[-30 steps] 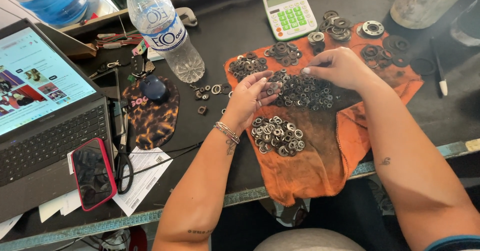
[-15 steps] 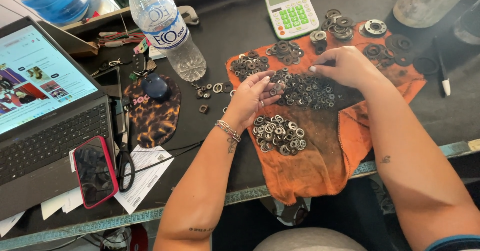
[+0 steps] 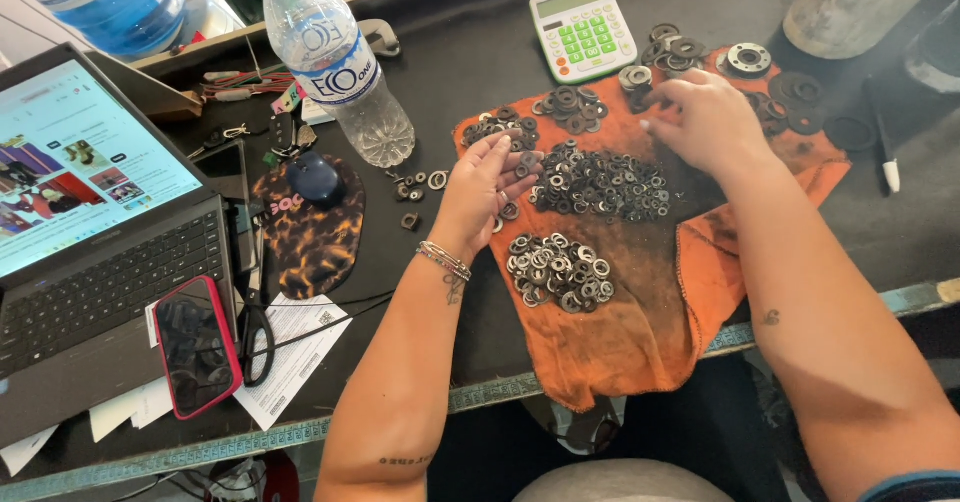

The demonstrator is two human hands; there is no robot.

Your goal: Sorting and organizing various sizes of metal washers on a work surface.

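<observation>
An open laptop [image 3: 95, 222] sits at the table's [image 3: 470, 52] 9 o'clock side, a red-cased phone [image 3: 196, 345] on its corner. A clear water bottle [image 3: 340, 67] stands at 11 o'clock. The left hand [image 3: 485, 187], palm up, fingers half curled, holds a dark washer [image 3: 524, 165] at its fingertips. On the orange cloth [image 3: 650, 292], washer piles [image 3: 598, 182] lie centre. At 1 o'clock the right hand [image 3: 705, 117] rests fingers-down on the cloth; whether they pinch anything cannot be told

Dull metal washers [image 3: 598, 184], stained orange cloth [image 3: 640, 332], clear plastic bottle [image 3: 340, 67]
</observation>
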